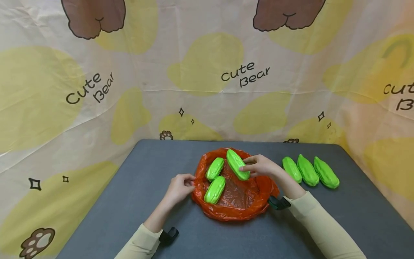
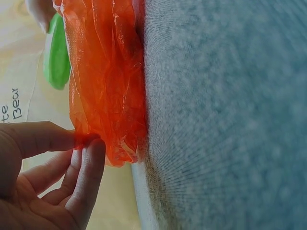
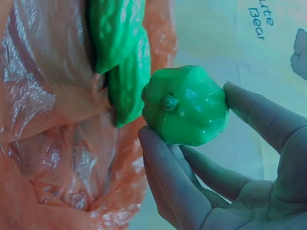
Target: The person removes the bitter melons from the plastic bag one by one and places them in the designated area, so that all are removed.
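Observation:
A red plastic bag [image 1: 231, 216] stands wide open on the table. At its left rim my left hand [image 1: 179, 187] pinches the thin plastic between thumb and fingers, as the left wrist view shows of the bag [image 2: 108, 81]. Over the bag's far right part, my right hand [image 1: 260, 166] grips a bright green bitter melon [image 1: 237, 165] between thumb and fingertips. Its stem end [image 3: 170, 102] faces the right wrist camera. Inside the bag on the left lie two more bitter melons, one farther back [image 1: 215, 169] and one nearer [image 1: 215, 190].
Three bitter melons lie side by side on the table right of the bag: left [image 1: 291, 169], middle [image 1: 307, 170] and right [image 1: 326, 172]. The grey table [image 1: 155, 158] is backed by a printed cloth [image 1: 200, 79] that also hangs at both sides.

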{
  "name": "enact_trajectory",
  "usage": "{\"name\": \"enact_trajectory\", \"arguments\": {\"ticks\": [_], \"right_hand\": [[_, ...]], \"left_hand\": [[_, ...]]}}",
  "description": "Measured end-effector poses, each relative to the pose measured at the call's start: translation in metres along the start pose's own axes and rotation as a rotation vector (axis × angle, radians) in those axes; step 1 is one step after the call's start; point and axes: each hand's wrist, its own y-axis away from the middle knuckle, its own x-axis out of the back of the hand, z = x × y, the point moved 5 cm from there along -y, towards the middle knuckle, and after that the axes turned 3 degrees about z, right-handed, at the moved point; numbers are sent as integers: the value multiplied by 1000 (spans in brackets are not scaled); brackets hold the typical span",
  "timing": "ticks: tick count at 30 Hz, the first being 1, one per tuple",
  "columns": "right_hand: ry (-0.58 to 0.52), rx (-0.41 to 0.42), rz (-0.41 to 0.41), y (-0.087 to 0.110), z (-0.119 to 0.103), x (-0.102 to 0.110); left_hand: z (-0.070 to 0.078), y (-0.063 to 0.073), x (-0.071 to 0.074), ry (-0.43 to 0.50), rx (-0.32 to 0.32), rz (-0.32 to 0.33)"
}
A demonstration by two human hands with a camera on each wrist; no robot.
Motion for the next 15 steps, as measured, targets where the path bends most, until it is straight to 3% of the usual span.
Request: {"name": "enact_trajectory", "arguments": {"ticks": [15], "right_hand": [[-2, 44, 22, 23, -7, 3]], "left_hand": [[-1, 0, 0, -10, 3, -1]]}}
